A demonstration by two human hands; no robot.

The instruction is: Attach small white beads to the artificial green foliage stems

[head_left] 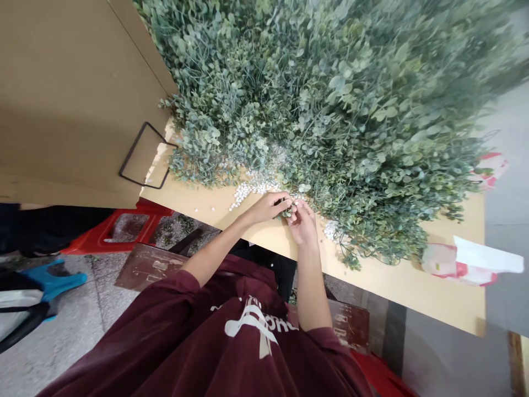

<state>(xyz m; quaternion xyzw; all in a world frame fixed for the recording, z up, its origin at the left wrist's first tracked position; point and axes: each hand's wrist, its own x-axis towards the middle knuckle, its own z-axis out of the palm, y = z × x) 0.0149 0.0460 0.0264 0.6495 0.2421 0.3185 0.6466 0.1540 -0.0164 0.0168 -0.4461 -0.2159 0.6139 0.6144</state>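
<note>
Over the near edge of the table, my two hands meet with their fingertips almost touching. My left hand (269, 208) is closed in a pinch on a small green leafy sprig (284, 212), mostly hidden by the fingers. My right hand (305, 223) is closed too, its thumb and forefinger pinched at what looks like a small white bead against the sprig. Just beyond the hands lies a scatter of small white beads (244, 190). A great heap of artificial green foliage (306, 94) rises behind them.
A large cardboard box (74, 99) stands at the left, beside a black wire frame (142, 182). On the right of the table (450, 300) lies a red-and-white plastic packet (442, 264). A red plastic stool (124, 226) is below at the left.
</note>
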